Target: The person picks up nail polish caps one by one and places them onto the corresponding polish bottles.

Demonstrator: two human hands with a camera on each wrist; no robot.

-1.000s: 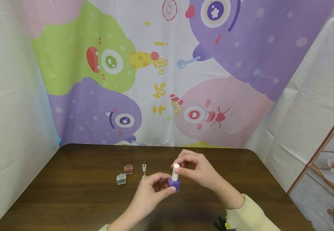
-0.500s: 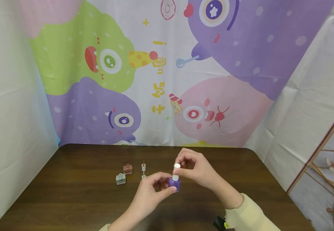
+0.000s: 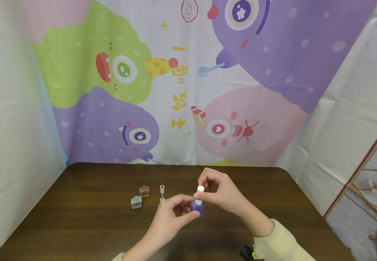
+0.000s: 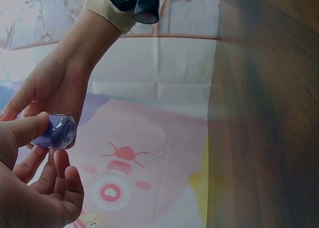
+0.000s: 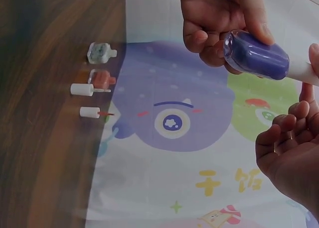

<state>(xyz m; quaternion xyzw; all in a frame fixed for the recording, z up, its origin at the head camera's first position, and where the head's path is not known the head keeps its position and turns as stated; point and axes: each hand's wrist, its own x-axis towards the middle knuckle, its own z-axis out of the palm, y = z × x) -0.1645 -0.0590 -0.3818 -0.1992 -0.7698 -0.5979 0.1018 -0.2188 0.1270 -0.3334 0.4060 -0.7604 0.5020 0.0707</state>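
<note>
A nail polish bottle [image 3: 197, 207] with purple polish and a tall white cap [image 3: 200, 189] is held above the table, nearly upright. My left hand [image 3: 171, 216] pinches its glass body between thumb and fingers. The right hand [image 3: 222, 191] grips the white cap with thumb and fingers, the thumb lying across its front. In the right wrist view the purple bottle [image 5: 258, 56] shows whole, the cap [image 5: 301, 71] joined to its neck. From the left wrist the bottle's base [image 4: 62, 131] faces the camera, and the cap is hidden behind the fingers.
On the dark wooden table [image 3: 87, 217], left of the hands, stand an uncapped silver glitter bottle [image 3: 136, 202] and an uncapped copper-brown bottle [image 3: 144, 191]. Two white brush caps [image 5: 81, 89] [image 3: 162, 189] are beside them. A cartoon-print curtain [image 3: 182, 145] hangs behind the table.
The right hand's thumb and fingers have shifted down the white cap, leaving more of its top showing. The bottle has moved very slightly right; the left hand's hold looks the same.
</note>
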